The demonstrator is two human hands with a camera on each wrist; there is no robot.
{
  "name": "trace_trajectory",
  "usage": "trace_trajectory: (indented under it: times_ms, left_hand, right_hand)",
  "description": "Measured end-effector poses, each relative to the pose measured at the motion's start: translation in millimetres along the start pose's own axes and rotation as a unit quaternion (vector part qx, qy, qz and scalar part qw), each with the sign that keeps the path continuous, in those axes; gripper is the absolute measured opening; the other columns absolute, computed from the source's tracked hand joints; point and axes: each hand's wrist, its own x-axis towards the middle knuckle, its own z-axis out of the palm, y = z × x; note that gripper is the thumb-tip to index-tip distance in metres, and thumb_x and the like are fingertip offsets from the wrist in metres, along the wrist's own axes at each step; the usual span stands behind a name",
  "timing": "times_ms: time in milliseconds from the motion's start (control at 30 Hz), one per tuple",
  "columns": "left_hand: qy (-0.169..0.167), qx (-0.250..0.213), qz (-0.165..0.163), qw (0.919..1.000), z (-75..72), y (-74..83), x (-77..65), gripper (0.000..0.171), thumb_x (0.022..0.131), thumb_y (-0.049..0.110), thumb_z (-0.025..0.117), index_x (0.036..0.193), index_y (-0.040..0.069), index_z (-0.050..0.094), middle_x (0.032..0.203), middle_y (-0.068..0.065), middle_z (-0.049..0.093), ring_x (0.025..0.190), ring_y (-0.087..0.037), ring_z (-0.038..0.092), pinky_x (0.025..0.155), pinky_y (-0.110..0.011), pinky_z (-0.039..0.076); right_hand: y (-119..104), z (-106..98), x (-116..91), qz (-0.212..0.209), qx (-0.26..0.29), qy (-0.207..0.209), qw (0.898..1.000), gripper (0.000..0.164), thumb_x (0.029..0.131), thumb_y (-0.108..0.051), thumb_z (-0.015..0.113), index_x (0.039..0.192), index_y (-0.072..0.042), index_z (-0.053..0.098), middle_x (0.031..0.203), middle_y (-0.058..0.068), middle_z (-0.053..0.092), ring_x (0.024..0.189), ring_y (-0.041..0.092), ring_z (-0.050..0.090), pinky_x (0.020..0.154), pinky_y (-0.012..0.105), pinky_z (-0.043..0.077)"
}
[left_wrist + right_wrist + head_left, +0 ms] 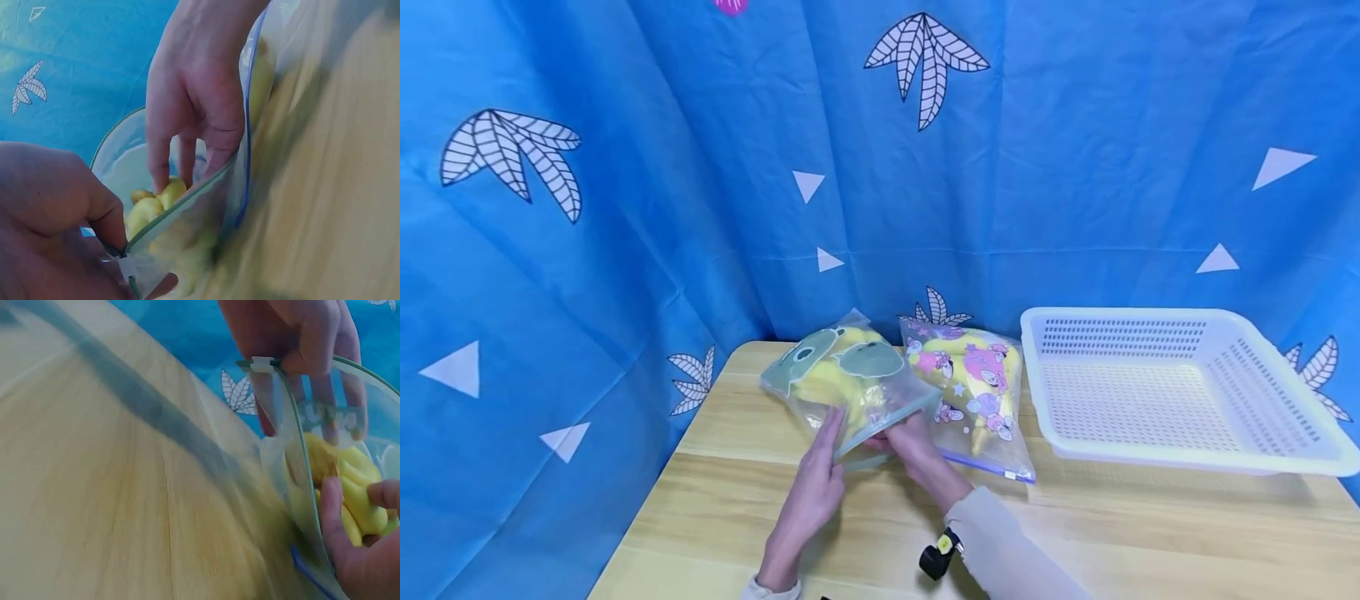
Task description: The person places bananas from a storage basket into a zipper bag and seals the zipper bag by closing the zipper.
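A clear zip bag with green printed shapes point(871, 360) is tilted over the table, its green-edged mouth spread towards me. My left hand point(816, 483) holds the bag by its rim, thumb inside and fingers outside, near the white zip slider point(262, 364). My right hand point(917, 454) reaches in through the mouth. Inside, its thumb and fingers pinch a yellow, lobed, soft-looking object point(355, 494) with a brownish part beside it. The bag's front wall partly hides this grip in the left wrist view.
Right beside lies a second zip bag point(1011, 454) with pink and purple prints, a blue zip and yellow contents. A white perforated basket point(1142, 315) stands at the table's right. Behind the wooden table point(722, 500) hangs a blue curtain point(910, 208).
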Motion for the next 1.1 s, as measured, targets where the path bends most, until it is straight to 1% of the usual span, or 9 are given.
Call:
trace_trajectory:
  times_ms: [233,300,400,533,600,700,767,1000,1100]
  left_hand:
    - [0.027,-0.007,-0.057,0.9980,-2.2,-11.5,-4.8,0.081,0.085,-0.014,0.060,0.159,-0.003,0.028,0.163,-0.034,0.018,0.148,-0.052,0.021,0.118,-0.065,0.021]
    - [0.036,-0.031,-0.081,0.9956,-5.0,-15.5,-4.4,0.082,0.086,-0.009,0.065,0.158,-0.004,0.028,0.162,-0.036,0.019,0.146,-0.055,0.023,0.117,-0.067,0.023]
    - [0.037,-0.117,-0.114,0.9859,-11.3,-21.7,-4.4,0.085,0.090,-0.002,0.071,0.159,-0.005,0.022,0.163,-0.035,0.015,0.145,-0.057,0.023,0.116,-0.064,0.029]
    - [0.021,-0.260,-0.166,0.9511,-19.1,-31.6,-9.6,0.088,0.097,0.011,0.070,0.161,-0.005,0.011,0.165,-0.034,0.008,0.147,-0.054,0.022,0.118,-0.056,0.030]
    - [0.010,-0.330,-0.190,0.9247,-20.9,-37.6,-14.0,0.085,0.101,0.015,0.065,0.161,-0.005,0.008,0.163,-0.035,0.015,0.148,-0.050,0.026,0.118,-0.050,0.033]
    - [0.020,-0.420,-0.217,0.8812,-20.4,-45.6,-19.0,0.070,0.105,0.008,0.055,0.159,-0.009,0.014,0.155,-0.038,0.031,0.139,-0.039,0.047,0.112,-0.041,0.043]
    - [0.040,-0.451,-0.230,0.8617,-18.8,-48.5,-20.6,0.060,0.105,0.000,0.052,0.156,-0.013,0.022,0.149,-0.039,0.040,0.129,-0.031,0.058,0.106,-0.036,0.049]
    - [0.111,-0.467,-0.260,0.8375,-15.0,-53.2,-23.0,0.045,0.099,-0.011,0.056,0.141,-0.020,0.043,0.127,-0.029,0.065,0.101,-0.019,0.073,0.094,-0.032,0.057]
    - [0.129,-0.462,-0.264,0.8367,-14.4,-54.0,-22.8,0.044,0.096,-0.013,0.059,0.138,-0.020,0.047,0.118,-0.024,0.070,0.096,-0.018,0.074,0.091,-0.032,0.058]
  right_hand:
    - [9.0,7.2,9.7,-0.007,0.035,0.014,0.999,0.042,0.099,0.005,0.058,0.140,0.009,0.050,0.091,0.015,0.070,0.072,0.017,0.071,0.078,0.037,0.063]
    - [9.8,8.7,12.7,0.000,0.052,0.005,0.999,0.039,0.100,0.008,0.054,0.138,0.011,0.051,0.094,0.016,0.070,0.077,0.019,0.071,0.083,0.038,0.062]
    - [9.6,10.0,15.7,0.006,0.079,-0.004,0.997,0.048,0.097,0.012,0.053,0.144,0.009,0.046,0.096,0.016,0.068,0.082,0.020,0.070,0.088,0.040,0.061]
    - [8.0,9.0,14.4,0.019,0.101,0.000,0.995,0.055,0.095,0.014,0.055,0.147,0.010,0.039,0.102,0.017,0.065,0.085,0.020,0.070,0.093,0.040,0.059]
    - [7.0,6.6,11.5,0.024,0.106,0.003,0.994,0.055,0.094,0.014,0.057,0.146,0.011,0.038,0.110,0.020,0.065,0.088,0.021,0.070,0.095,0.041,0.058]
    - [6.4,1.5,4.5,0.014,0.089,-0.008,0.996,0.053,0.093,0.013,0.059,0.142,0.014,0.037,0.115,0.028,0.065,0.098,0.032,0.072,0.098,0.043,0.056]
    - [5.5,-3.5,-2.8,0.008,0.067,-0.025,0.997,0.048,0.093,0.010,0.061,0.136,0.014,0.040,0.116,0.031,0.065,0.104,0.035,0.071,0.099,0.044,0.055]
    - [8.1,-9.6,-41.3,0.029,0.010,-0.112,0.993,0.036,0.094,0.004,0.063,0.125,0.019,0.054,0.109,0.030,0.070,0.097,0.030,0.073,0.092,0.039,0.059]
    - [16.1,-5.6,-53.4,0.047,-0.002,-0.145,0.988,0.035,0.092,0.003,0.065,0.121,0.020,0.057,0.105,0.028,0.072,0.095,0.030,0.074,0.090,0.039,0.060]
